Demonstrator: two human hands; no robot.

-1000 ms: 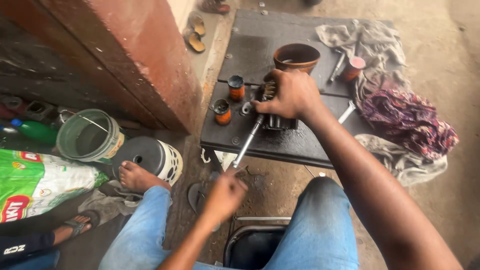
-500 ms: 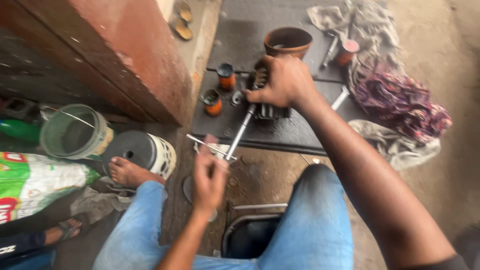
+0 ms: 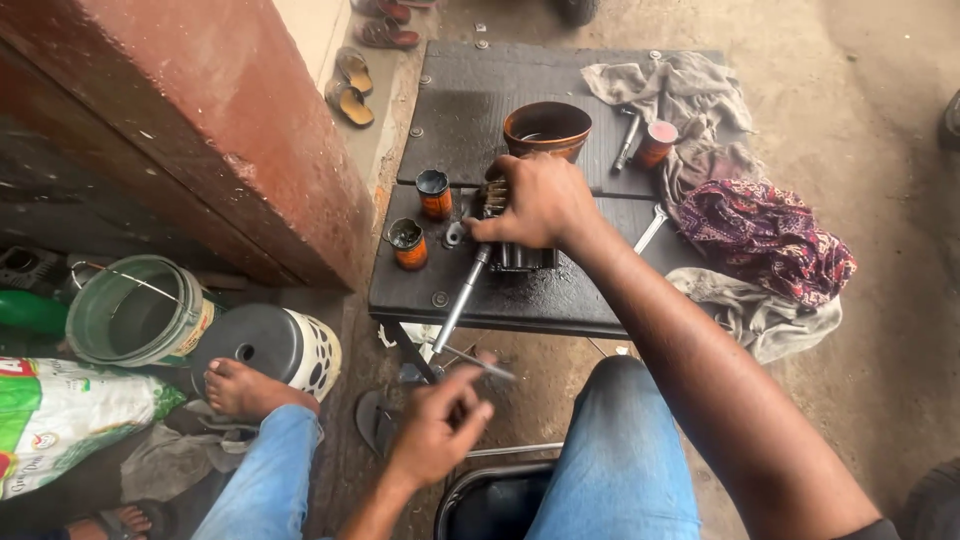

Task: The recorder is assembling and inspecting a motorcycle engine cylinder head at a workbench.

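Note:
My right hand [image 3: 540, 203] presses down on a dark metal engine part [image 3: 520, 255] lying on the low black worktable [image 3: 470, 130]. A long steel wrench shaft [image 3: 462, 298] runs from that part down toward me. My left hand [image 3: 437, 425] grips the thin cross handle [image 3: 478, 361] at the shaft's near end. Two small orange tins [image 3: 408, 243] [image 3: 434, 193] stand just left of the part. A brown bowl [image 3: 547, 130] sits right behind my right hand.
Rags [image 3: 765, 240] and a spanner [image 3: 650, 228] lie on the table's right side. A red wall [image 3: 200, 130] rises at left. A green bucket [image 3: 135, 310], a dark round drum [image 3: 270, 345] and a green sack [image 3: 60, 415] sit by my bare foot [image 3: 243, 390]. Sandals [image 3: 352, 88] lie beyond.
My left hand has drawn back toward me and turned the cross handle. The right hand stays on the engine part. The camera view shifted slightly.

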